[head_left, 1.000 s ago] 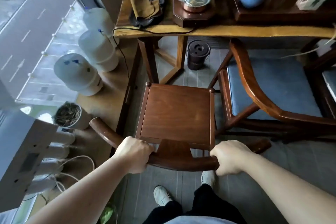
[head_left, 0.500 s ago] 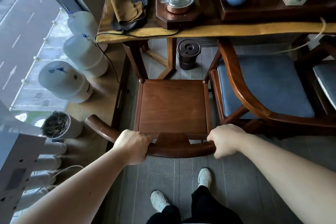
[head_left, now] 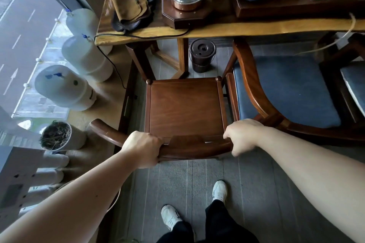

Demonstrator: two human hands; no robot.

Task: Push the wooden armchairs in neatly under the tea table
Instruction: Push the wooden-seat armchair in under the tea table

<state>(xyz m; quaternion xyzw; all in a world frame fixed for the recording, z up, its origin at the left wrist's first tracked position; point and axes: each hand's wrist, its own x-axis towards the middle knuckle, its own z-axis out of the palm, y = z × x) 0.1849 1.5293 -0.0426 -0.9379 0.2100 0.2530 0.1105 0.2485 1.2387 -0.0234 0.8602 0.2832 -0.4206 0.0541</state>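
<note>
In front of the bench point(head_left: 246, 28), a solid, likely heavy wooden armchair point(head_left: 185, 108) stands not yet tucked under, left hand point(head_left: 143, 149) and right hand point(head_left: 242, 136) each clenched around its curved back rail, the sensible grip.

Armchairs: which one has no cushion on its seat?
The armchair gripped by both hands, left hand and right hand, on its back rail: bare wooden seat. The neighbouring chair to its right carries a blue cushion.
</note>
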